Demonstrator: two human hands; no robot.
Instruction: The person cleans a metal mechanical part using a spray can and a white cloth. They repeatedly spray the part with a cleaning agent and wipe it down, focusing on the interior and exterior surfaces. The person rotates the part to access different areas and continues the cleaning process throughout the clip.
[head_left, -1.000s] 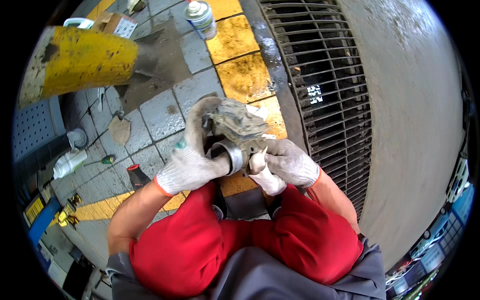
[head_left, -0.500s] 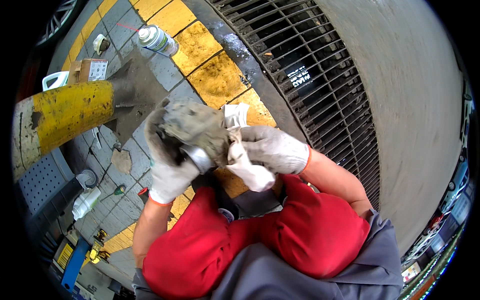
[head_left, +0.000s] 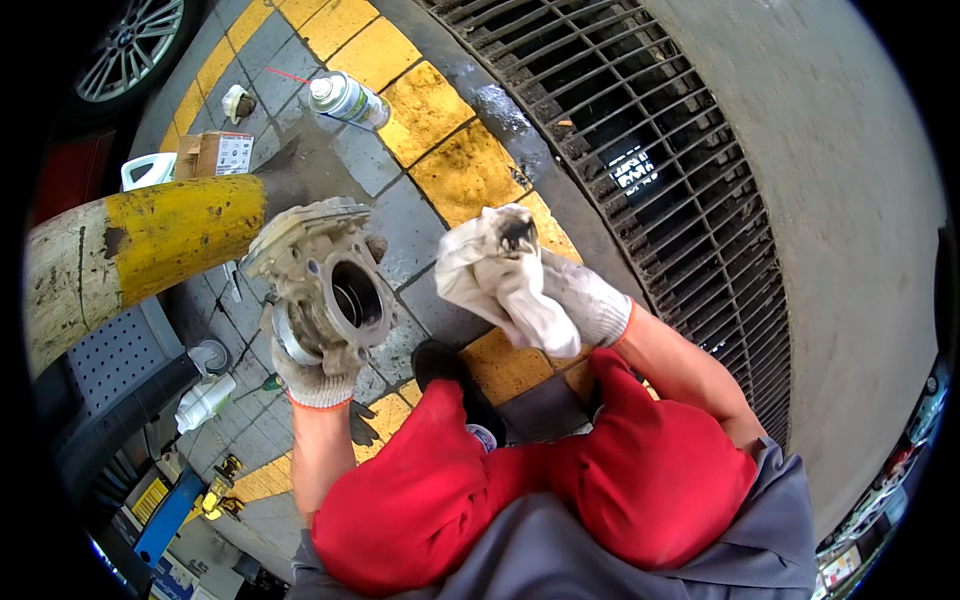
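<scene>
My left hand, in a whitish knit glove with an orange cuff, grips a grey cast-metal housing from below. A wide round bore with a dark inside faces right, and the rim around it is smooth. Most of my left fingers are hidden behind the casting. To its right, my gloved right hand clutches a crumpled white rag with a black smear on its upper part. Rag and housing are apart. The fingers of my right hand are largely covered by the cloth.
A spray can with a red straw lies on the tiles ahead. A slotted drain grate runs along the right. On the left are a yellow-and-white post, a cardboard box, a white bottle and a car wheel.
The housing has moved left and turned, so its bore now shows. My right hand has drawn the rag away from it, and the rag's dark smear has come into sight.
</scene>
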